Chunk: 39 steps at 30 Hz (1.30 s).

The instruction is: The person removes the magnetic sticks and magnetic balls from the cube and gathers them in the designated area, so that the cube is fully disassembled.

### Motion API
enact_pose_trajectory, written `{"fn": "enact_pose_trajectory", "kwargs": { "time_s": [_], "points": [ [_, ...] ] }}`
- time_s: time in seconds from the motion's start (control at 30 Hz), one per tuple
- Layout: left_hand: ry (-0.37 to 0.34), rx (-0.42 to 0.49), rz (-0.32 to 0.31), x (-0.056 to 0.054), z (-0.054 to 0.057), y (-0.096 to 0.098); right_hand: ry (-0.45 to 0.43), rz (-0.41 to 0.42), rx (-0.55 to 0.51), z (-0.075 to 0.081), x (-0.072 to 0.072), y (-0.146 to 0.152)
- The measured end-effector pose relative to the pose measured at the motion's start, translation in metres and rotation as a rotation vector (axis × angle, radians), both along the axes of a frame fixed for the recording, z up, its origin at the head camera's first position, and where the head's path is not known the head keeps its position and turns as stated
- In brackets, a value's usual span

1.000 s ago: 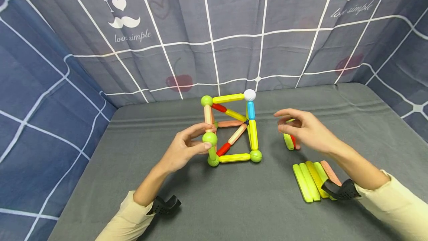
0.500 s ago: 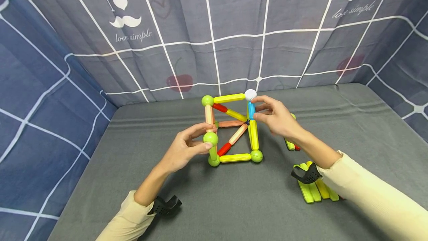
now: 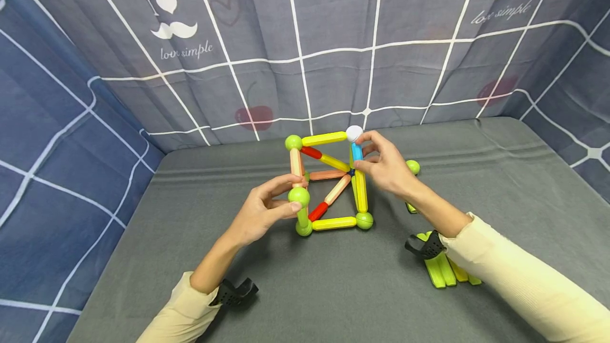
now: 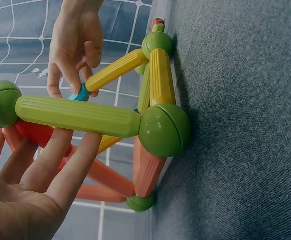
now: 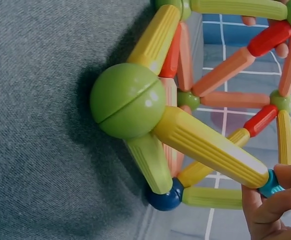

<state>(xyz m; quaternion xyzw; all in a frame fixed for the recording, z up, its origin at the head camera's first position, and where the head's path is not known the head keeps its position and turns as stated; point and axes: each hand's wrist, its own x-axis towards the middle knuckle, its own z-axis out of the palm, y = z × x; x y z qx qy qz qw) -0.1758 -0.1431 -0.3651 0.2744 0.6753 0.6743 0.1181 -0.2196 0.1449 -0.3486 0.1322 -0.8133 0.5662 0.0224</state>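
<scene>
A cube-like frame of magnetic sticks and balls stands on the cloth, mostly green, yellow, orange and red. My left hand (image 3: pixel 259 213) grips its near upper left corner, thumb against a green ball (image 3: pixel 298 196). Behind a light green stick (image 4: pixel 78 116), that hand's fingers show in the left wrist view. At the right side, my right hand (image 3: pixel 388 165) pinches a short blue stick (image 3: pixel 357 152) between thumb and fingers. Above this stick sits a white ball (image 3: pixel 354 133), and a yellow stick (image 5: pixel 213 145) runs down from it to a green ball (image 5: pixel 128 100) at the base.
Several loose sticks (image 3: pixel 440 270) lie side by side under my right forearm. Another green ball (image 3: pixel 413 167) and a green stick end (image 3: pixel 412 208) show beyond that arm. Checked curtain (image 3: pixel 257 41) rises behind the grey cloth (image 3: pixel 333 290) and along both sides.
My right hand has moved left from above the loose pieces to the frame and taken hold of the blue stick. The left hand has stayed at its corner.
</scene>
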Motion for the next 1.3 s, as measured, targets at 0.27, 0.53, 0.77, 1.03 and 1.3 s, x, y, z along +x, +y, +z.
{"fn": "enact_pose_trajectory", "kwargs": {
  "time_s": [0.27, 0.53, 0.77, 1.03, 1.3],
  "points": [
    [-0.006, -0.006, -0.005, 0.0, 0.0, 0.0, -0.003, 0.023, 0.022, 0.004, 0.004, 0.005],
    [-0.001, -0.001, -0.006, 0.0, 0.0, 0.0, -0.033, 0.044, -0.015, 0.005, 0.007, 0.009],
    [0.001, -0.004, -0.005, 0.0, 0.001, 0.0, -0.032, 0.049, -0.016, 0.006, 0.011, 0.011],
    [-0.002, -0.001, -0.009, 0.001, 0.001, 0.001, -0.033, 0.037, -0.002, 0.01, 0.01, 0.013],
    [-0.002, -0.001, -0.002, 0.001, 0.001, 0.0, 0.012, 0.019, -0.029, 0.011, 0.015, 0.02]
  ]
}}
